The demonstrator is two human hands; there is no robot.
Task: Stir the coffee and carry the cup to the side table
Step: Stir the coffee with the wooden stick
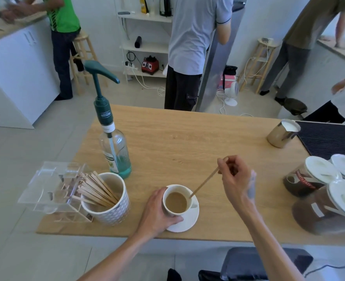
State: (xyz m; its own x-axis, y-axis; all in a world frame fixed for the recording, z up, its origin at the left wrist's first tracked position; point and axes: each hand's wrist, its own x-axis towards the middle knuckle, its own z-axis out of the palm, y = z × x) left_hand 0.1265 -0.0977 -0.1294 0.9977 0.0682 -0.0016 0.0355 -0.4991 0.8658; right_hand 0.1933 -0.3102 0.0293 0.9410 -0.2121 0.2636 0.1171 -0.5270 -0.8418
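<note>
A white cup (175, 201) full of milky coffee stands on a white saucer (187, 220) near the front edge of the wooden table (187, 138). My left hand (157, 213) wraps around the cup's left side and holds it steady. My right hand (236, 177) hovers above and to the right of the cup, pinching the top of a thin wooden stir stick (204, 182). The stick slants down to the left, and its lower tip dips into the coffee at the cup's right rim.
A patterned mug of wooden stir sticks (106, 201) and a clear acrylic holder (54, 189) stand left of the cup. Behind them is a syrup pump bottle (114, 142). A steel milk jug (283, 133), a black mat and lidded jars (319, 187) sit to the right. Several people stand beyond the table.
</note>
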